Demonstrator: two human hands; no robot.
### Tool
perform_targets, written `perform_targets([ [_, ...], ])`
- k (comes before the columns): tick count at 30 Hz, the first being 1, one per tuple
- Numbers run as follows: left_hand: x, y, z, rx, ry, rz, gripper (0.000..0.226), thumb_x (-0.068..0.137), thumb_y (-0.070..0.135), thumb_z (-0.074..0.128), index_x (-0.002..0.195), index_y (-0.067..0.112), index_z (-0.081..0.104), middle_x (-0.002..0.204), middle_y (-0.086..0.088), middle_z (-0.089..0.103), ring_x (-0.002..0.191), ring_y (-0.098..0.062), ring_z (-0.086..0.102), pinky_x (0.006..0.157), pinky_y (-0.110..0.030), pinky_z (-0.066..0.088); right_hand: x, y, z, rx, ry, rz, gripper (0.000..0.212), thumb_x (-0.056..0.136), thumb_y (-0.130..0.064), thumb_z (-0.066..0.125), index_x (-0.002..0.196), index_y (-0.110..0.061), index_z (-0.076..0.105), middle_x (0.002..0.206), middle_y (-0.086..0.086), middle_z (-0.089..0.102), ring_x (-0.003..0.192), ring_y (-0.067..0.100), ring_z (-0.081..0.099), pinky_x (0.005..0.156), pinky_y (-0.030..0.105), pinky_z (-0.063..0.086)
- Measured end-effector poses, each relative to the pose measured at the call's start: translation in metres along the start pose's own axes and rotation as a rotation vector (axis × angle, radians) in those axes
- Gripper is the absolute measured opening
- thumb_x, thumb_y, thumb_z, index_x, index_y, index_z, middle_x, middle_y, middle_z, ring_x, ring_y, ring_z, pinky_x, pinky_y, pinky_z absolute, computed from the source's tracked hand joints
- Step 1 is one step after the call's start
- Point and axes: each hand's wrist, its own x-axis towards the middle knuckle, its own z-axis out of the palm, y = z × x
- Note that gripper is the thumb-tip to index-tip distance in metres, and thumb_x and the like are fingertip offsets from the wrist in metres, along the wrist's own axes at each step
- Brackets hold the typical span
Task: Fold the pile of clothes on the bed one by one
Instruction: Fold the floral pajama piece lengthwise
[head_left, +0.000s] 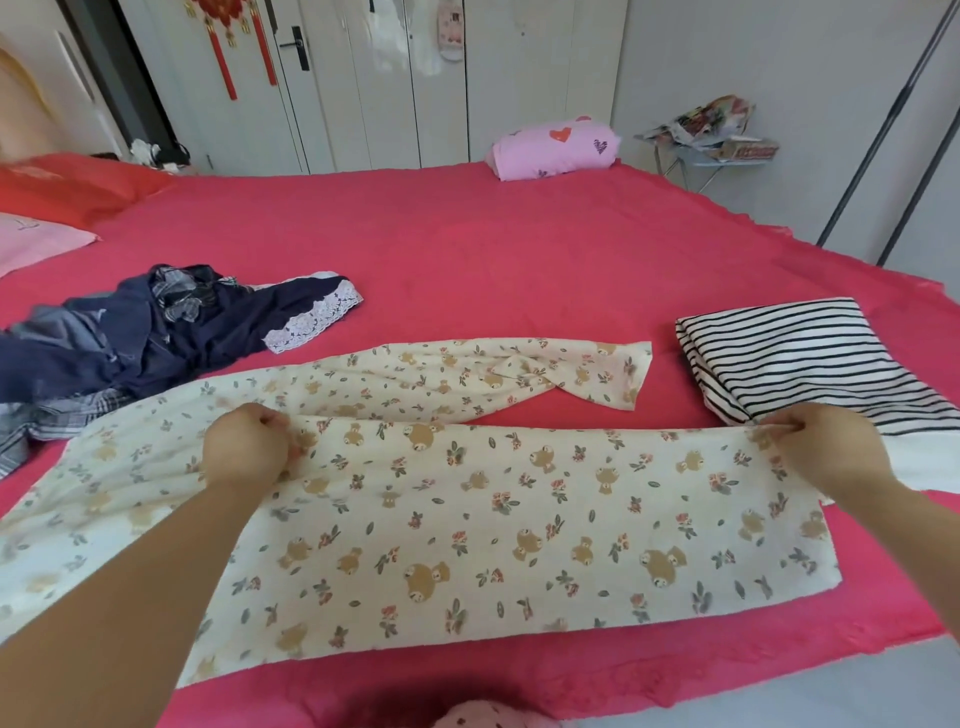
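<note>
One red bed, white wardrobes

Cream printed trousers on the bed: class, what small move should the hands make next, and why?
Probably carry the held leg forward onto the other leg: the left hand and right hand pinch its far edge, and the other leg lies just beyond, twisted near its hem.

Bare bedspread beyond; dark pile left, striped stack right.

Thin matt printed cloth is lying on the bed's fuzzy, towel-like pink cover, with openwork white lace edging the dark garment.
</note>
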Motion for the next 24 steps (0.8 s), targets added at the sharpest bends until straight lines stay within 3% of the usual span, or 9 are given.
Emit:
perform_targets([
  [4,0.005,-0.002,0.020,-0.009,0.043,0.002,0.025,0.094,0.008,0.042,0.101,0.001,0.065,0.094,-0.017,0.067,0.078,-0.031,0.058,0.064,-0.034,0.046,0.001,-0.014,0.021,0.220,0.069,0.081,0.023,0.086,-0.010,0.054,0.102,-0.013,0.071,0.068,-0.003,0.067,0.063,0.015,0.058,0.054,0.021,0.038],
  [7,-0.006,-0.003,0.032,-0.015,-0.055,0.089,0.034,0.093,0.008,0.046,0.127,0.005,0.052,0.125,-0.018,0.056,0.096,-0.031,0.059,0.077,-0.039,0.050,-0.003,-0.029,0.036,0.228,0.012,0.029,0.042,0.090,-0.009,0.049,0.132,-0.013,0.053,0.116,0.007,0.063,0.069,0.017,0.057,0.058,0.025,0.042],
  [9,-0.026,-0.002,0.043,0.026,-0.162,0.230,0.052,0.096,0.017,0.046,0.145,0.013,0.029,0.155,-0.009,0.022,0.134,-0.025,0.037,0.106,-0.042,0.036,-0.012,-0.037,0.047,0.166,-0.106,-0.052,0.053,0.092,-0.008,0.047,0.144,-0.015,0.036,0.144,0.011,0.039,0.108,0.028,0.056,0.083,0.036,0.049],
  [11,-0.052,0.002,0.055,0.160,-0.237,0.493,0.058,0.098,0.030,0.037,0.150,0.025,0.012,0.157,0.005,-0.007,0.144,-0.016,0.007,0.116,-0.037,0.013,-0.029,-0.043,0.062,0.053,-0.143,-0.204,0.053,0.096,-0.012,0.044,0.146,-0.019,0.030,0.154,0.011,0.021,0.134,0.031,0.035,0.105,0.041,0.035],
  [13,-0.077,0.006,0.072,0.306,-0.340,0.739,0.057,0.098,0.041,0.025,0.147,0.035,-0.004,0.151,0.011,-0.021,0.141,-0.011,-0.019,0.113,-0.032,-0.013,-0.057,-0.052,0.082,-0.036,-0.242,-0.455,0.049,0.100,-0.036,0.030,0.148,-0.033,0.020,0.156,-0.003,0.011,0.142,0.022,0.021,0.114,0.037,0.018],
  [16,-0.096,0.000,0.093,0.474,-0.508,0.729,0.055,0.095,0.055,0.011,0.141,0.040,-0.016,0.150,0.010,-0.026,0.137,-0.013,-0.030,0.111,-0.036,-0.022,-0.091,-0.052,0.116,-0.246,-0.434,-0.667,0.058,0.087,-0.063,-0.008,0.143,-0.047,-0.005,0.150,-0.017,-0.009,0.143,0.012,-0.009,0.115,0.038,-0.007],
  [19,-0.095,-0.006,0.095,0.606,-0.553,0.632,0.060,0.092,0.061,0.007,0.146,0.038,-0.010,0.152,0.008,-0.022,0.141,-0.015,-0.024,0.114,-0.041,-0.017,-0.082,-0.020,0.117,-0.412,-0.340,-0.477,0.062,0.081,-0.062,-0.017,0.140,-0.043,-0.015,0.152,-0.014,-0.011,0.143,0.015,-0.014,0.116,0.045,-0.008],
  [22,-0.096,-0.009,0.086,0.631,-0.483,0.629,0.062,0.093,0.058,0.006,0.147,0.033,-0.009,0.153,0.003,-0.022,0.139,-0.017,-0.026,0.112,-0.040,-0.018,-0.062,0.007,0.096,-0.504,-0.277,-0.217,0.062,0.087,-0.056,-0.010,0.147,-0.038,-0.009,0.158,-0.004,-0.006,0.145,0.020,-0.011,0.117,0.049,-0.003],
  [24,-0.106,-0.013,0.078,0.607,-0.441,0.654,0.063,0.088,0.061,-0.002,0.143,0.033,-0.016,0.151,0.004,-0.027,0.134,-0.015,-0.031,0.110,-0.038,-0.021,-0.066,0.007,0.089,-0.493,-0.264,-0.251,0.059,0.091,-0.055,-0.002,0.148,-0.039,-0.005,0.158,-0.004,-0.005,0.145,0.021,-0.010,0.116,0.048,-0.003],
])
